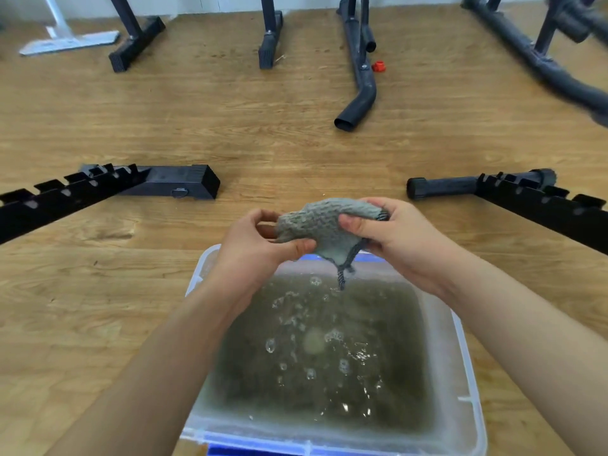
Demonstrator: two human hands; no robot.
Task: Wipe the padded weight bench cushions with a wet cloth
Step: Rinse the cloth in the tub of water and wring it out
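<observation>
A wet grey textured cloth (324, 223) is bunched and twisted between both hands above the far end of a clear plastic tub (460, 353). My left hand (253, 245) grips its left end, thumb on the near side. My right hand (398, 235) grips the right end. A dark corner of the cloth hangs down toward the murky water, whose surface shows bubbles and splashes. No padded bench cushion is in view.
The tub sits on a wooden floor (98, 291). Black notched frame rails lie at left (65, 195) and right (543, 199). Farther back stand black equipment legs (136, 44), a bent black tube (358, 97), a small red cap (378, 66) and a white base (69, 41).
</observation>
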